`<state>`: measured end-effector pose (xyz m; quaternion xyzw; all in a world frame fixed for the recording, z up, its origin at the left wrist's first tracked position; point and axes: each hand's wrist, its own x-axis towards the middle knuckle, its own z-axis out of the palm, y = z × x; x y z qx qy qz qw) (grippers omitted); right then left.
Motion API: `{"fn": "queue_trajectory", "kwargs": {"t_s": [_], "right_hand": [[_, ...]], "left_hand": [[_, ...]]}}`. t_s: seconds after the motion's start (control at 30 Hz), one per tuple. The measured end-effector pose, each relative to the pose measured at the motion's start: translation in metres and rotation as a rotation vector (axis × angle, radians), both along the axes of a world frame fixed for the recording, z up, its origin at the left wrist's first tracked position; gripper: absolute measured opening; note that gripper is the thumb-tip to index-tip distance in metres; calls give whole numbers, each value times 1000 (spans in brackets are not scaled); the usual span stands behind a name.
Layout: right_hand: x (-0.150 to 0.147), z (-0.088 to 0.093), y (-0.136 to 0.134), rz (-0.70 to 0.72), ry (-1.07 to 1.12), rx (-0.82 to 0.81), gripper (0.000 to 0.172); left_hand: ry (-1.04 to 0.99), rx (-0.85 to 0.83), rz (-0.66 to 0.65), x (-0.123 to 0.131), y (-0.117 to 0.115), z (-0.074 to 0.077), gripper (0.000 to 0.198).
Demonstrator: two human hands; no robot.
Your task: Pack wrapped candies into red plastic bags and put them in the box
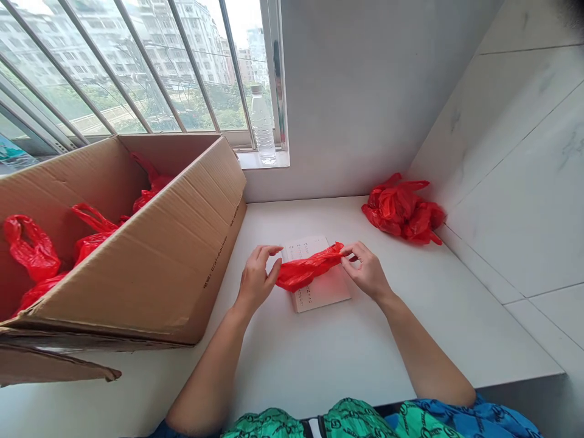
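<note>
A crumpled red plastic bag point(306, 272) is stretched between both hands just above a white printed sheet point(319, 293) on the white counter. My left hand point(256, 281) grips the bag's left end with curled fingers. My right hand point(365, 267) pinches its right end between thumb and fingertips. The bag hides the middle of the sheet.
A large open cardboard box point(150, 255) holding several red bags point(34, 252) stands at the left. A pile of red bags point(404, 210) lies in the far right corner by the tiled wall. A clear water bottle point(263, 125) stands on the window sill.
</note>
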<state>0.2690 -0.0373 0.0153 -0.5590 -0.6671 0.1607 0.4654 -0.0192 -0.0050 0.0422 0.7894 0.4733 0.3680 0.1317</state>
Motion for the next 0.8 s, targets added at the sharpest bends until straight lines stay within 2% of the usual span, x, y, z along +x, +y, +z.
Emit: {"fn": "queue_trajectory", "kwargs": {"t_s": [0.07, 0.17, 0.23, 0.3, 0.33, 0.43, 0.53, 0.63, 0.73, 0.8], "right_hand": [[-8, 2, -4, 40, -32, 14, 15], [-17, 5, -9, 101, -89, 25, 22], [-21, 7, -11, 159, -161, 33, 18], [-22, 9, -12, 220, -228, 39, 11], [-22, 10, -12, 244, -234, 35, 9], [-17, 10, -10, 232, -87, -4, 15], [-7, 8, -6, 29, 183, -29, 20], [0, 4, -2, -98, 382, -38, 25], [-5, 4, -3, -73, 428, -49, 26], [-12, 9, -8, -46, 402, -47, 28]], "left_hand": [[26, 66, -56, 14, -10, 3, 26], [169, 125, -186, 36, -22, 0, 31], [255, 147, -241, 45, -24, -5, 23], [266, 162, -233, 48, -24, -9, 14], [248, 166, -214, 48, -23, -10, 16], [133, 171, -136, 38, -19, -6, 19], [-55, 149, -4, 20, -16, 2, 18], [-254, 5, 91, 4, -16, 8, 18], [-427, -170, -17, 3, -23, 15, 23], [-453, -277, -136, 10, -29, 23, 47]]}}
